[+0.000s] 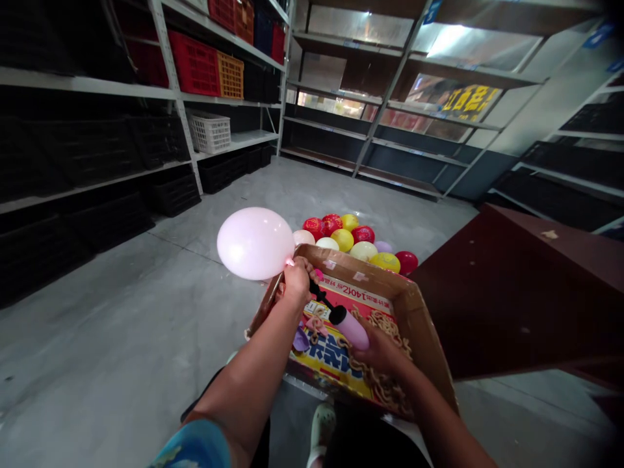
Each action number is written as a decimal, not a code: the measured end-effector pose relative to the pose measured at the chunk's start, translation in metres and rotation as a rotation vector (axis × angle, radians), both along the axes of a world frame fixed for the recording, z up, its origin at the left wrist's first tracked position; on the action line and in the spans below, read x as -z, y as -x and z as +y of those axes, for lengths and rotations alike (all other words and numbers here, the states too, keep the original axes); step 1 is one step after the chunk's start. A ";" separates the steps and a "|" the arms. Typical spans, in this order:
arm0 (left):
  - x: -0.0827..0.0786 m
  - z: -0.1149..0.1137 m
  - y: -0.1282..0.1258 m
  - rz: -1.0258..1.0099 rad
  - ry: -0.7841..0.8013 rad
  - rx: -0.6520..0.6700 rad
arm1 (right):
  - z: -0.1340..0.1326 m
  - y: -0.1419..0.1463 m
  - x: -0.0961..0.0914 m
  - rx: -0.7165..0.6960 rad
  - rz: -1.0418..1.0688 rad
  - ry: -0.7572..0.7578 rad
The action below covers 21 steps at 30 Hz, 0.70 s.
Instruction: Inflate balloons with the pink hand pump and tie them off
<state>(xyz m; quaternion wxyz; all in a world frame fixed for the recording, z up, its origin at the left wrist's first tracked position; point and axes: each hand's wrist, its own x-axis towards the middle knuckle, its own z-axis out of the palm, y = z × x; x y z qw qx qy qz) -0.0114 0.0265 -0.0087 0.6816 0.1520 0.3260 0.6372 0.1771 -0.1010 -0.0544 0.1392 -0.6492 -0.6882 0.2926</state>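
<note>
My left hand [296, 281] is closed around the neck of a blown-up pale pink balloon [254, 243], pinching it onto the black nozzle of a hand pump. My right hand [377, 351] grips the pink barrel of the pump [351, 328]. Both hands are over an open cardboard box [414, 305] with a printed red and yellow bottom. Small uninflated balloons [302, 338] lie inside the box.
Several inflated red, yellow and white balloons [351, 240] lie on the grey concrete floor behind the box. A dark brown table [517, 286] stands to the right. Metal shelves with black, red, orange and white crates [209, 130] line the walls.
</note>
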 end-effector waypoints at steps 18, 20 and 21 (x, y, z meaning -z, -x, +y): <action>0.014 -0.013 -0.023 0.194 -0.056 0.097 | 0.036 0.049 -0.007 -0.022 0.109 -0.228; 0.013 -0.007 -0.017 0.245 -0.054 0.094 | 0.035 0.039 -0.002 -0.054 0.051 -0.199; 0.013 -0.003 -0.014 0.285 -0.053 0.077 | 0.034 0.034 0.000 -0.082 -0.001 -0.172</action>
